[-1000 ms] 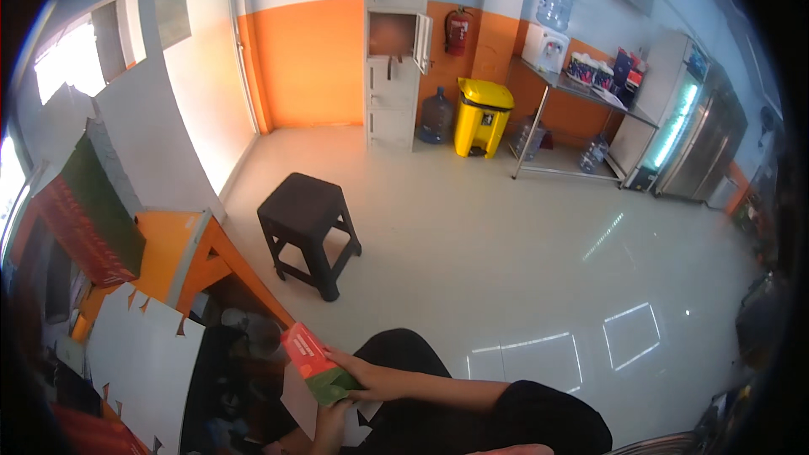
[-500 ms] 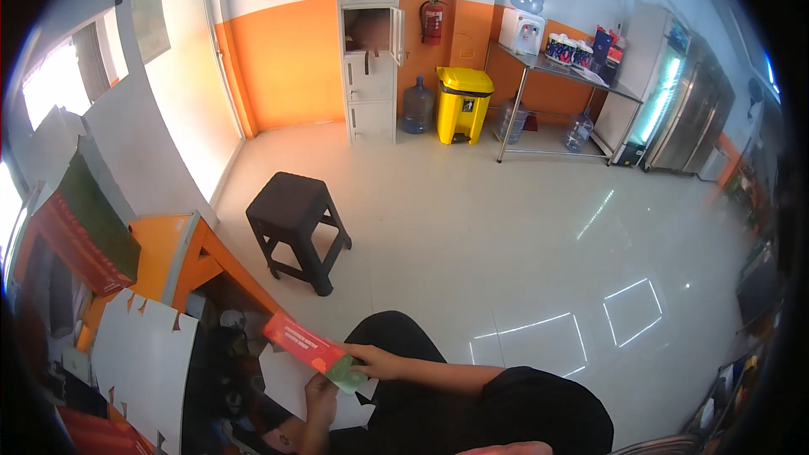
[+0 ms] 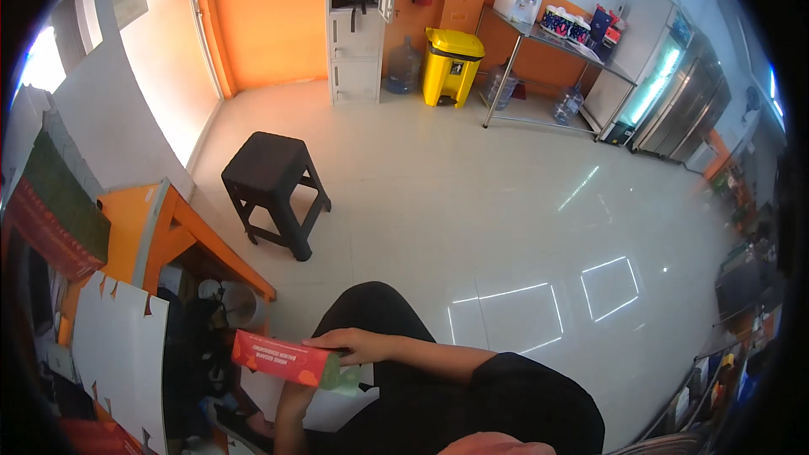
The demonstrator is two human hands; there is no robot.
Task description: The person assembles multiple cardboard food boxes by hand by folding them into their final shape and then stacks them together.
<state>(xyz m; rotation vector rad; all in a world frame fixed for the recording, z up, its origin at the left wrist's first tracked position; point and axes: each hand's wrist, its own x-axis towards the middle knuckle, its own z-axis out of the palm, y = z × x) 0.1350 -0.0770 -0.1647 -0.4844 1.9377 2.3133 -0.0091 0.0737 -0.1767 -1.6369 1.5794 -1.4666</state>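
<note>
A narrow red and green cardboard box is held over my lap, its long printed red side facing up and its green end toward the right. My right hand is closed on the green end, with the fingers lying along the far edge. From below, my left hand grips the near side of the box; its fingertips are hidden behind the cardboard. Below the hands, a white sheet-like surface shows beside my dark-clothed leg.
At the left stands an orange table with a large white cardboard sheet and a stack of red and green cartons. A black stool is ahead. Farther back are a locker, a yellow bin and a steel table.
The box has turned from a steep slant to nearly level, with its red side showing more fully. Both hands have turned with it. The whole view has also shifted downward.
</note>
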